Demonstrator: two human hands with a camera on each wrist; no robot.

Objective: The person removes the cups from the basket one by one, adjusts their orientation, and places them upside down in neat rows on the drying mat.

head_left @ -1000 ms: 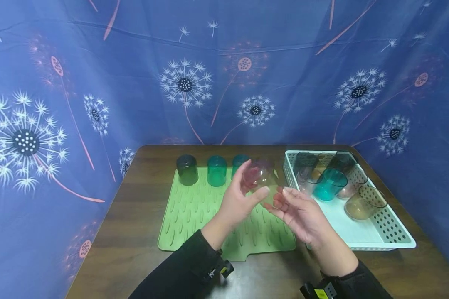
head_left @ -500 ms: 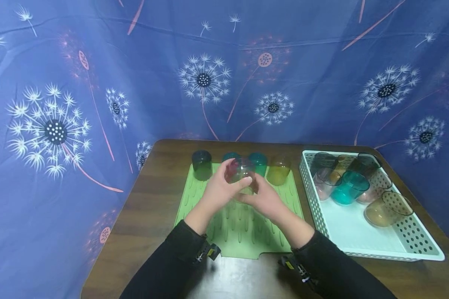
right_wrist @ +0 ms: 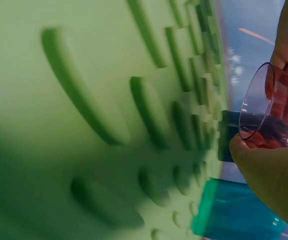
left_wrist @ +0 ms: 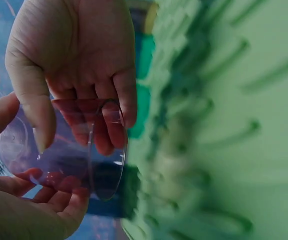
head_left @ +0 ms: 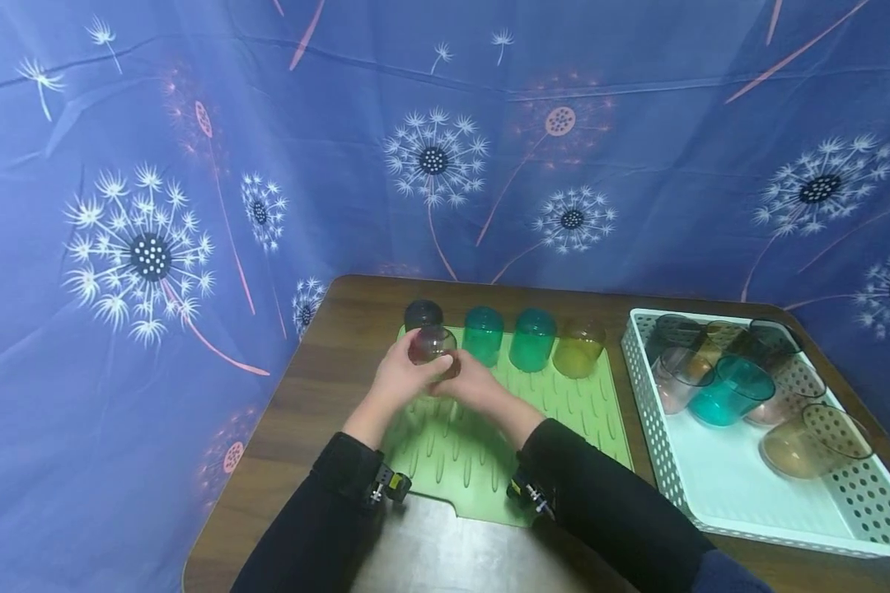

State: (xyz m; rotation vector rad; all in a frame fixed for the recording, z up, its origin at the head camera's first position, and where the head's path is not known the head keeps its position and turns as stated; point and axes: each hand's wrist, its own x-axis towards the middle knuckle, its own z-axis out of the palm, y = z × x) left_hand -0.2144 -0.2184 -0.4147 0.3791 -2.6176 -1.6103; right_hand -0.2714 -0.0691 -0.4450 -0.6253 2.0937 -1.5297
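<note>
Both hands hold a clear, pinkish-purple drinking glass (head_left: 433,339) over the back left of a green drying mat (head_left: 445,449). In the left wrist view the glass (left_wrist: 66,127) is mouth down, its rim towards the mat and above it. My left hand (head_left: 395,383) grips one side, thumb and fingers round the wall. From the other side my right hand (head_left: 478,385) curls its fingers round the same glass. Behind it a dark glass (head_left: 421,312) stands upside down. To its right follow a green glass (head_left: 484,333), a teal glass (head_left: 534,340) and an amber glass (head_left: 578,350), also upside down.
A pale mint plastic basket (head_left: 727,478) with perforated sides stands on the right of the brown wooden table (head_left: 289,395). Inside are several glasses, among them a teal glass (head_left: 727,391) and an amber glass (head_left: 804,445). A blue patterned cloth (head_left: 326,165) hangs behind the table.
Both hands have carried the glass leftwards, from the mat's right part to the left near the dark glass. The right hand's fingers have closed round the glass. The head view has turned right.
</note>
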